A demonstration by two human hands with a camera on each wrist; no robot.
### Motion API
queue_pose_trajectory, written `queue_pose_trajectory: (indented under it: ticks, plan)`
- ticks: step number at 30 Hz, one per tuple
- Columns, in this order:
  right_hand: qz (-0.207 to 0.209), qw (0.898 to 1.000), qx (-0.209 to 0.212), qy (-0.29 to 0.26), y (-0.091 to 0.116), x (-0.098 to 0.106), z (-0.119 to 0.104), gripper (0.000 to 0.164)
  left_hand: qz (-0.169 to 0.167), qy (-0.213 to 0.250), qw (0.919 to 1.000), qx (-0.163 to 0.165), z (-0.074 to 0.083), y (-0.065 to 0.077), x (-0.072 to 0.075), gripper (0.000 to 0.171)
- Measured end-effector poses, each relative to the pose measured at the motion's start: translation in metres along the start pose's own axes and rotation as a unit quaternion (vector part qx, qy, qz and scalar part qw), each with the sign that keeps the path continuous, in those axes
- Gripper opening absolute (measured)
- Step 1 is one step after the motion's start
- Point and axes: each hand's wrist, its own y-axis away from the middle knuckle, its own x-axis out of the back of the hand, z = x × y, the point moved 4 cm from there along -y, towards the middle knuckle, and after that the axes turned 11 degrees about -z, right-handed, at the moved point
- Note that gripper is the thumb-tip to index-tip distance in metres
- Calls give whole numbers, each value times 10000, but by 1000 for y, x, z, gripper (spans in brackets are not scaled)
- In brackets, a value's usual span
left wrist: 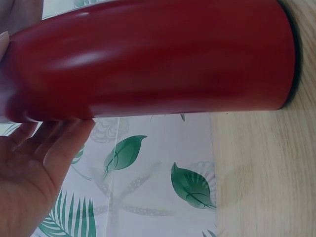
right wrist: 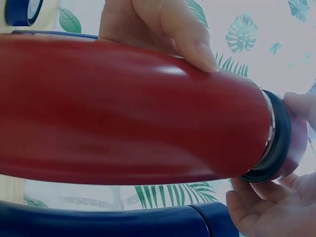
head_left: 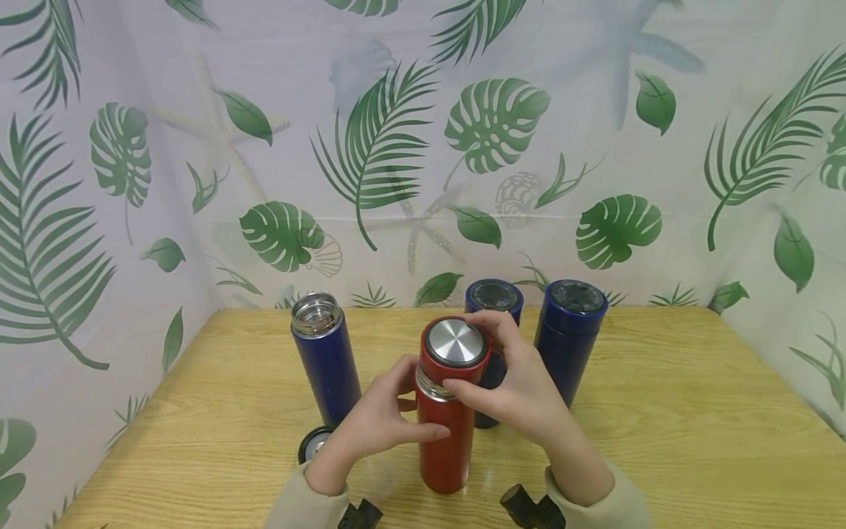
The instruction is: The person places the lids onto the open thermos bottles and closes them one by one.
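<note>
A red thermos flask (head_left: 446,452) stands upright on the table, with my left hand (head_left: 383,420) gripping its upper body, thumb across the front. My right hand (head_left: 522,386) holds the red lid (head_left: 456,344), which has a silver disc on top, between thumb and fingers. The lid sits over the flask's mouth, with a strip of silver neck showing below it. In the right wrist view, the lid's black inner ring (right wrist: 279,140) shows between the red cap and the flask's rim. The left wrist view has the flask's red side (left wrist: 173,54) and dark base.
An uncapped blue thermos flask (head_left: 325,367) stands left of the red one. A loose lid (head_left: 316,445) lies near its foot, partly behind my left forearm. Two capped blue flasks stand at the right: one (head_left: 494,295) behind my right hand, another (head_left: 570,342) farther right. A leaf-patterned cloth (head_left: 396,220) hangs behind the wooden table (head_left: 674,411).
</note>
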Motion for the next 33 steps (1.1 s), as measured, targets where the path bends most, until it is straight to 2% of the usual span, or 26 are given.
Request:
queue_pose_trajectory:
  ticks: [6, 20, 26, 29, 33]
  plan:
    - [-97, 9999, -1, 25, -2, -3, 0, 62, -32, -31, 10000, 41, 21, 4, -1, 61]
    - [-521, 9980, -267, 245, -4, -7, 3, 59, -88, 4, 9999, 87, 21, 4, 0, 65]
    - [-631, 9970, -230, 376, -4, -6, 1, 58, -122, 15, 9999, 119, 22, 3, 0, 65]
    - [-588, 9974, -147, 392, -4, -5, 1, 58, -126, 26, 9999, 44, 19, 3, 0, 65]
    - [-357, 9989, 4, 296, -4, -3, 0, 54, -75, 77, 9999, 7, 6, 0, 0, 68]
